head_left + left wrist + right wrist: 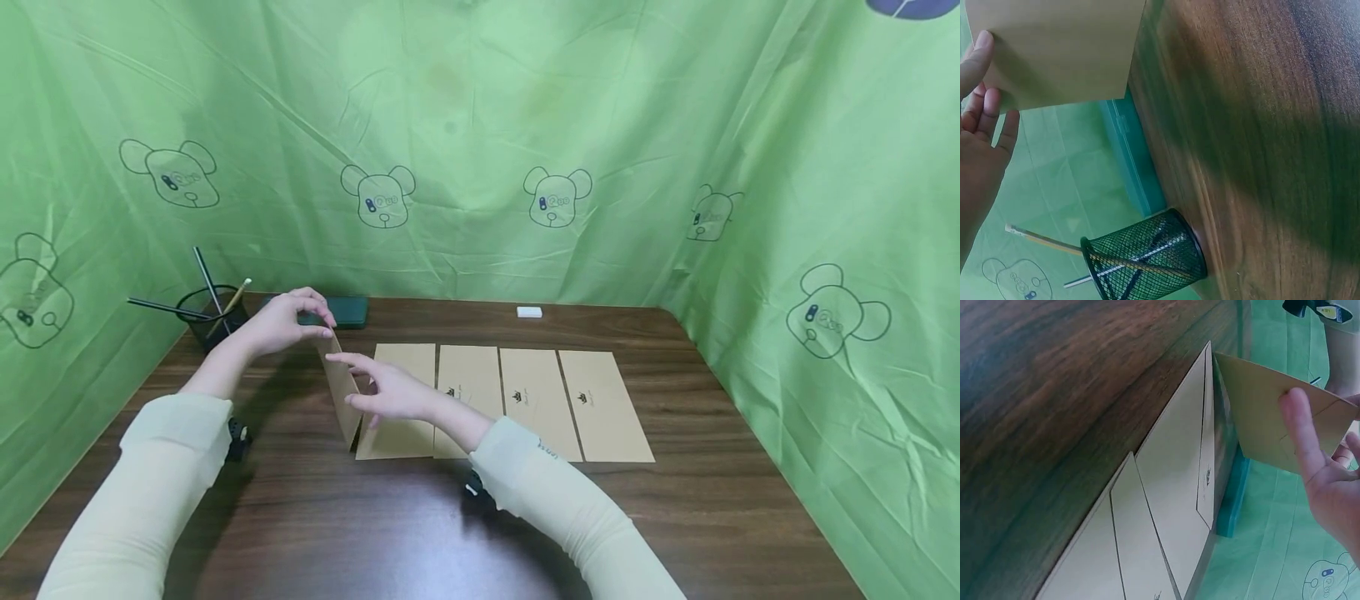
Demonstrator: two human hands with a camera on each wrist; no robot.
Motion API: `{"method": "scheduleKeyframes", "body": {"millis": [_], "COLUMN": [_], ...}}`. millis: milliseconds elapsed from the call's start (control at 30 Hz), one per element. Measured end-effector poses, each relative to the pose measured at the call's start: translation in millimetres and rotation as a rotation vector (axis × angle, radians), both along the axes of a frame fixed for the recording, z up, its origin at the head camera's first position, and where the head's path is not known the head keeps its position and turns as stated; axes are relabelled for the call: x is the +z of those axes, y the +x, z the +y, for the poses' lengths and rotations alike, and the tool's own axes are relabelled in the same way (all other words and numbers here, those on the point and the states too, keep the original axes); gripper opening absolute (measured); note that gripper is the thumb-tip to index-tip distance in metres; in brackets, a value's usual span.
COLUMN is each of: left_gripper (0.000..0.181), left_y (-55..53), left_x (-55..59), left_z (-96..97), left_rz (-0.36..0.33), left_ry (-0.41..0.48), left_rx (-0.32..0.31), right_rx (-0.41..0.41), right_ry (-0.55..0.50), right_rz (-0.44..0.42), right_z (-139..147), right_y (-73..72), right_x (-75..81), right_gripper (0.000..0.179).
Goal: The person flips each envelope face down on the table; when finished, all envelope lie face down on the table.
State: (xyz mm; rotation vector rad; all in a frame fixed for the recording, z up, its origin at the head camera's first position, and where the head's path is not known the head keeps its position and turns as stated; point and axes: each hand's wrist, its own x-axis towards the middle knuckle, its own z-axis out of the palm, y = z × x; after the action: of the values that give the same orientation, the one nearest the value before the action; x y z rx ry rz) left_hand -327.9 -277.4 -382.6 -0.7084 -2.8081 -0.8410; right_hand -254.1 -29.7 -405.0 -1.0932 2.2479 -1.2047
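Note:
A thin brown kraft-paper notebook (342,398) stands on edge at the left end of a row of flat ones. My left hand (281,323) pinches its upper far corner between thumb and fingers; in the left wrist view the thumb lies on the plain brown face. My right hand (395,392) is beside the raised notebook, fingers spread and fairly straight, with the index fingertip right at its face in the right wrist view. Several matching notebooks (611,417) lie side by side to the right, small dark crown logos on their covers. My right forearm hides parts of them.
At the back left, a black mesh pen cup (213,312) holds pencils, one sticking out sideways. A dark green case (348,312) lies behind my left hand, and a white eraser (528,312) near the back edge. Green curtains surround the wooden table (337,533).

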Motion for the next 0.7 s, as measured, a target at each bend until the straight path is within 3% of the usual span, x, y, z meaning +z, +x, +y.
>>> {"method": "scheduleKeyframes", "body": {"millis": [133, 300, 467, 700], "left_gripper": [0.011, 0.017, 0.052, 0.098], "left_y": [-0.3, -1.7, -3.4, -4.2], "left_x": [-1.0, -6.5, -14.4, -29.2], "left_z": [3.8, 4.6, -2.4, -17.7], "left_rz": [0.007, 0.015, -0.034, -0.198], "left_ry": [-0.022, -0.026, -0.026, -0.085], "left_rx": [-0.024, -0.058, -0.052, 0.056], "right_rx": [-0.005, -0.111, -0.201, -0.264], "right_ry": [0.08, 0.114, 0.095, 0.017], "right_rz": [0.123, 0.136, 0.097, 0.017], "right_z": [0.6, -3.0, -5.1, -5.8], "right_y": [1.6, 4.0, 5.3, 7.6], "right_x": [1.4, -7.5, -15.9, -21.5], "right_gripper": [0.064, 0.069, 0.072, 0.075]}}
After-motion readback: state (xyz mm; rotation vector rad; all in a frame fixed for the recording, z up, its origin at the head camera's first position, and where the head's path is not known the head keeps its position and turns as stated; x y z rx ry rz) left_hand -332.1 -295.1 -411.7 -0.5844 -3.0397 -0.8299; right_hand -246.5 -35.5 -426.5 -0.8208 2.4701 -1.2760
